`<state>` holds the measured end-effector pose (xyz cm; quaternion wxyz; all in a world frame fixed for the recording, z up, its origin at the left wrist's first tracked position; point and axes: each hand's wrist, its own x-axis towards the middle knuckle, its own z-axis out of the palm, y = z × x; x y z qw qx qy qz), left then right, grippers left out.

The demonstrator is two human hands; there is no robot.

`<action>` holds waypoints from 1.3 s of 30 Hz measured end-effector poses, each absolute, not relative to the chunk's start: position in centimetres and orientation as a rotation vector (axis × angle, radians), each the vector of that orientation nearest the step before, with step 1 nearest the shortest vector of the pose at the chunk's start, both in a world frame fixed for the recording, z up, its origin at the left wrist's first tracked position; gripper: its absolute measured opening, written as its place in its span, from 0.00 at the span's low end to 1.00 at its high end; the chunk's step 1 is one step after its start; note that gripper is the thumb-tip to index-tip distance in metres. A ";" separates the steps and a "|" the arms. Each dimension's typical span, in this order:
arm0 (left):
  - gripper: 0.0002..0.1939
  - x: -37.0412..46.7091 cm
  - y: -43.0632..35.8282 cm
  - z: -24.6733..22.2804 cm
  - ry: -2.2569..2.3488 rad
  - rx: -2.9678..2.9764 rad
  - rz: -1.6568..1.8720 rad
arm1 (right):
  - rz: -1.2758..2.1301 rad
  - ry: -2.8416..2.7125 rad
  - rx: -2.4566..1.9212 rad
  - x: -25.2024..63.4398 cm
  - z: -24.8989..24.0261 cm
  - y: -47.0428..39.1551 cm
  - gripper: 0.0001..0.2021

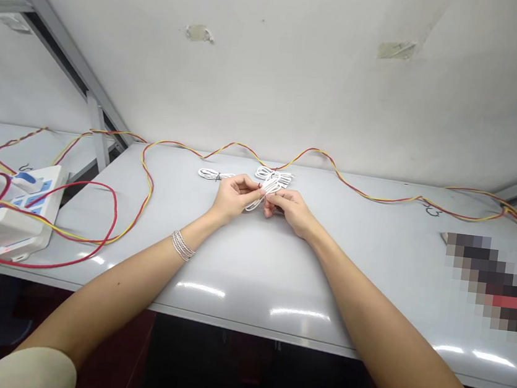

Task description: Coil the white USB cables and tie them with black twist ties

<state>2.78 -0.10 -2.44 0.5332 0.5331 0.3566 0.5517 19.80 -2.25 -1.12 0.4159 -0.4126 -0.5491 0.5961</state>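
Over the middle of the grey table, my left hand (234,196) grips a coiled white cable (255,203) between thumb and fingers. My right hand (288,208) is closed at the right side of the same coil, its fingertips pinched together. Whether they hold the cable itself or a small tie around it is too fine to see. Just beyond my hands lies a second white cable bundle (270,175), tied at its middle. Another tied white cable (216,175) rests to the left, close behind my left hand.
A red and yellow twisted wire (341,180) runs along the table's back by the white wall. At left stands a white power strip (48,195) with plugs and looping red wire. Dark twist ties (433,210) lie at the right, near a pixelated patch.
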 end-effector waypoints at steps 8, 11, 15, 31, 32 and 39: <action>0.20 2.7 -0.1 -2.0 0.879 1.335 1.294 | 1.451 -1.346 -1.088 19.6 -0.7 -2.3 0.13; 0.19 2.8 -0.2 -2.1 0.921 1.340 1.324 | 1.455 -1.317 -1.116 19.4 -0.6 -2.3 0.12; 0.18 3.1 -0.3 -2.4 0.970 1.342 1.357 | 1.463 -1.295 -1.144 19.2 -0.6 -2.4 0.12; 0.27 2.8 0.0 -2.0 0.915 1.062 1.341 | 1.358 -1.206 -1.075 19.6 -1.5 -1.9 0.20; 0.27 2.8 0.0 -1.9 0.902 1.055 1.337 | 1.348 -1.219 -1.073 19.6 -1.5 -1.9 0.18; 0.25 3.0 0.0 -2.0 0.927 1.039 1.351 | 1.253 -1.310 -1.097 19.5 -2.1 -2.1 0.15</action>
